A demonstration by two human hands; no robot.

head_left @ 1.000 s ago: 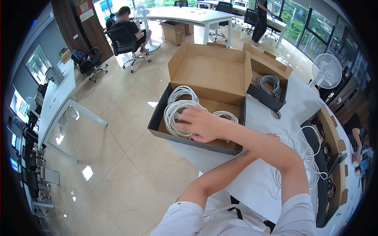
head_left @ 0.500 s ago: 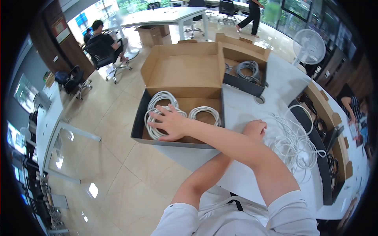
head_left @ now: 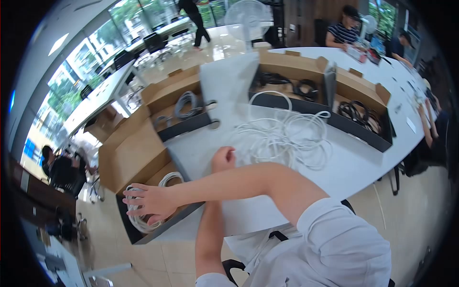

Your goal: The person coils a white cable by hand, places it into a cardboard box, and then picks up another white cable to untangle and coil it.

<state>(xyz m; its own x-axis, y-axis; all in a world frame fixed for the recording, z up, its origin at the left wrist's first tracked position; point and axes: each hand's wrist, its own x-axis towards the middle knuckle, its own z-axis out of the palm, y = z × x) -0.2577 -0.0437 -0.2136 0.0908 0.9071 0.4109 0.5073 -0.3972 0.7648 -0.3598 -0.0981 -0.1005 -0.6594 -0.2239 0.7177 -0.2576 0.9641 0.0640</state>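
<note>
My right hand (head_left: 154, 201) lies with spread fingers on a coil of white cable (head_left: 138, 222) in the open box (head_left: 165, 230) at the left. Another white coil (head_left: 170, 179) sits in that box, partly hidden by my right hand and forearm. My right forearm crosses over my left arm. On the white table, my left hand (head_left: 224, 159) rests with its fingers curled in and no object visible in them. Just right of it spreads a loose tangle of white cable (head_left: 287, 138).
Beyond the near box, an open box (head_left: 189, 125) holds grey cable coils. Two more open boxes (head_left: 296, 101) (head_left: 368, 136) with black cables stand at the right of the tangle. A fan (head_left: 247, 20) stands behind. People sit at the far right table side.
The view has turned to the right, so the boxes and hands appear further left. My right hand is still spread on the coil, and my left hand is still curled on the table.
</note>
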